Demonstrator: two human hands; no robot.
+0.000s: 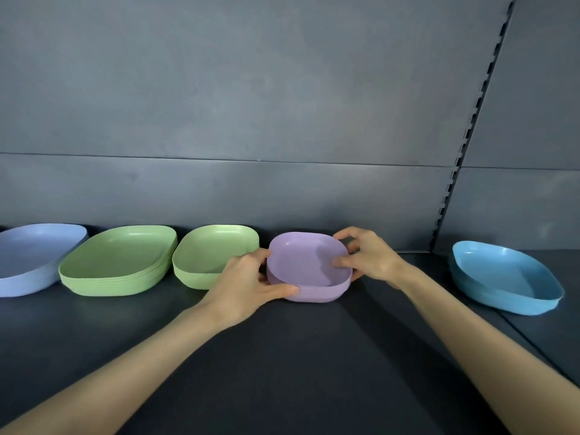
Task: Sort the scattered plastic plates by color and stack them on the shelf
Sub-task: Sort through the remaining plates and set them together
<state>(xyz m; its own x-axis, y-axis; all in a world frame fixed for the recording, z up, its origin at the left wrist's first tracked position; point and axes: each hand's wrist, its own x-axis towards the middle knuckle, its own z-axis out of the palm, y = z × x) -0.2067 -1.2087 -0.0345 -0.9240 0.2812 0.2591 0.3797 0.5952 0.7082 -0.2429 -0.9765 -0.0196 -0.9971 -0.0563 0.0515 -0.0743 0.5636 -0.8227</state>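
Note:
A small stack of purple plates (301, 265) sits on the dark shelf (282, 356) near the back wall. My left hand (248, 284) grips the stack's left side, thumb along the lower front rim. My right hand (367, 255) holds the right side, thumb inside the top plate and fingers curled round the far rim. The top purple plate lies slightly tilted on the others. Left of it stand a small green stack (207, 255), a larger green stack (119, 262) and a pale blue stack (28, 255). A teal stack (505, 277) stands at the right.
The grey back wall (282, 120) rises right behind the plates. A slotted upright (467, 142) and a seam in the shelf surface (533, 340) separate the teal stack's section. The front of the shelf is bare dark surface.

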